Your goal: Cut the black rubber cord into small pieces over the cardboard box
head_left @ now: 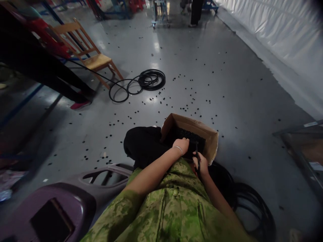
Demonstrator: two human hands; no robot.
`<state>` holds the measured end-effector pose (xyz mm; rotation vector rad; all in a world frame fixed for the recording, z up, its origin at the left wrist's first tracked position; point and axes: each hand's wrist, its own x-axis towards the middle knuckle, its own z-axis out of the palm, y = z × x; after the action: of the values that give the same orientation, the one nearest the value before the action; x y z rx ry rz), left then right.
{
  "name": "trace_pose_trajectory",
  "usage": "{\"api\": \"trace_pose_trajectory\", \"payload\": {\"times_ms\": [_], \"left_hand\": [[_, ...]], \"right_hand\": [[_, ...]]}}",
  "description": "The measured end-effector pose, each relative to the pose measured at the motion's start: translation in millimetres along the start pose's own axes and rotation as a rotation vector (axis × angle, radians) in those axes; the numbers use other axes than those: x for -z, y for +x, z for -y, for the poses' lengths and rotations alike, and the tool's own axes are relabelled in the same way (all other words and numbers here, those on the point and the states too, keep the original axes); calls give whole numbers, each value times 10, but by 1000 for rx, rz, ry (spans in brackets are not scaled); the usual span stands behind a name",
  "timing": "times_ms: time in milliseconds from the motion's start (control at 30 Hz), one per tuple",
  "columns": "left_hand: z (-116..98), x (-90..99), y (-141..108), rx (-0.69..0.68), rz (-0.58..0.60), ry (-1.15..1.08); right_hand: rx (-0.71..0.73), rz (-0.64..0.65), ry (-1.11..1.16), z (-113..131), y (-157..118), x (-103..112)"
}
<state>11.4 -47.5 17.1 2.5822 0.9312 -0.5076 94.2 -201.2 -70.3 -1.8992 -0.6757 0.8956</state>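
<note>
An uncovered cardboard box (pixel 211 143) stands in front of my lap, with a mass of small black pieces (pixel 188 133) inside. Over its near side my left hand (pixel 182 145) is closed, fingers curled together; whatever they hold is too dark to make out. My right hand (pixel 202 164), at the box's near right corner, is wrapped round a slim dark scissors-like tool (pixel 197 154). The tool's tip points forward into the box, a little right of my left hand.
Small black bits are scattered across the grey floor (pixel 176 60). A coiled black hose (pixel 152 80) lies ahead, near a wooden chair (pixel 97 62) and a standing person's legs (pixel 73 77). More black coils (pixel 254 205) lie at right. A purple stool (pixel 75 201) is at left.
</note>
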Motion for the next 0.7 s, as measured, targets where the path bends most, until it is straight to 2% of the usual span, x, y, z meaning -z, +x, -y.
{"api": "trace_pose_trajectory", "payload": {"times_ms": [300, 700], "left_hand": [[-38, -22, -20, -9, 16, -26], [-39, 43, -41, -4, 62, -19]], "right_hand": [[-46, 68, 99, 11, 51, 77], [-60, -3, 23, 3, -35, 26]]}}
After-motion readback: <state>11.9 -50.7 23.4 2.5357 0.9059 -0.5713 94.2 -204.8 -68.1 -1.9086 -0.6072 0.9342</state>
